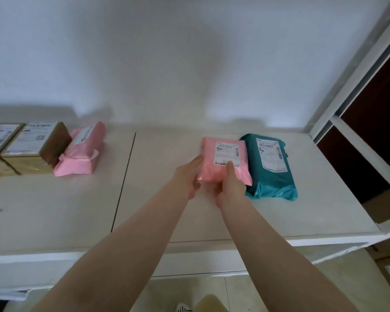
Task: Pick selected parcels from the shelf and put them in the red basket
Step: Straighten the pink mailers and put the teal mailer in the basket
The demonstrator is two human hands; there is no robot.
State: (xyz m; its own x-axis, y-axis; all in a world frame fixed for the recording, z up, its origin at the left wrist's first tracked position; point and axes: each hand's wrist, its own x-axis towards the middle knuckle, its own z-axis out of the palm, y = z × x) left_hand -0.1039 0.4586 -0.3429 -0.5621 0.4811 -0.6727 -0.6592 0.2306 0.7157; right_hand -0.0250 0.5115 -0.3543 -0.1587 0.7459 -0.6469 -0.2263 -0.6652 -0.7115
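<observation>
Both hands, left (pixel 188 176) and right (pixel 231 185), grip one pink parcel (pixel 223 161) beside one teal parcel (pixel 271 167).

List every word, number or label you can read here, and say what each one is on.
No text can be read; every label is blurred.
Pink parcel held in the left hand and right hand: white label with barcodes, print unreadable.
Teal parcel: white label with barcode, unreadable.
Far pink parcel: white label, unreadable.
Two cardboard boxes: white labels, unreadable.
</observation>
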